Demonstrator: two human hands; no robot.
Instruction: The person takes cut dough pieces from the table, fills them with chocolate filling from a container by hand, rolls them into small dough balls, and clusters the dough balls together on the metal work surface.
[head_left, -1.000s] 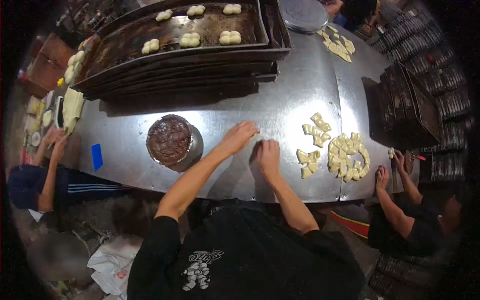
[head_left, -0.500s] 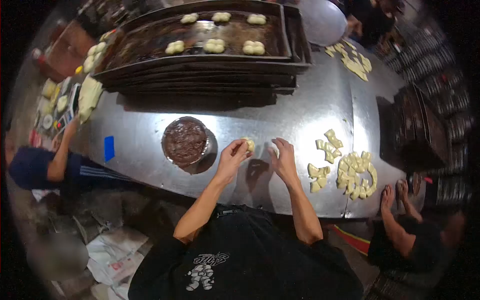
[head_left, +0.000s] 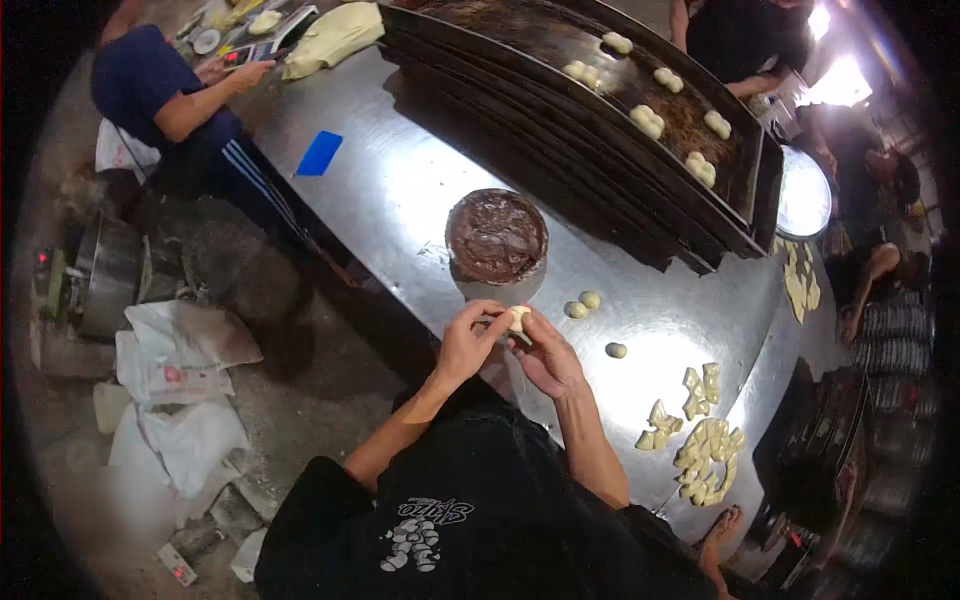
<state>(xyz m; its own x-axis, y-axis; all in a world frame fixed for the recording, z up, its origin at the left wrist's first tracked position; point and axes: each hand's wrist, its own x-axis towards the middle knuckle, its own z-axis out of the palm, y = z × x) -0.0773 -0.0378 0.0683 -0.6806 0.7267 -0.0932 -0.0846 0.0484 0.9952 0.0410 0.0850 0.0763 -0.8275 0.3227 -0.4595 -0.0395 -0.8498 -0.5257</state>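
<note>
Head view: the dough piece (head_left: 519,318) is up in the fingers over the surface (head_left: 690,320), just on the near side of the bowl of dark filling (head_left: 497,237). Left hand (head_left: 468,345): grip clamped on the dough piece. Right hand (head_left: 553,362): grip also closed on it, palm partly turned up. Change vs 0.5 s ago: hands were apart then, only the left had dough; now they meet on one piece. View has swung too, so the tray stack (head_left: 560,120) runs diagonally. Three small dough balls (head_left: 590,300) now show on the surface, two close together, one apart, between bowl and cut dough strips (head_left: 708,458). Blue patch (head_left: 319,153) sits near the far-left edge.
</note>
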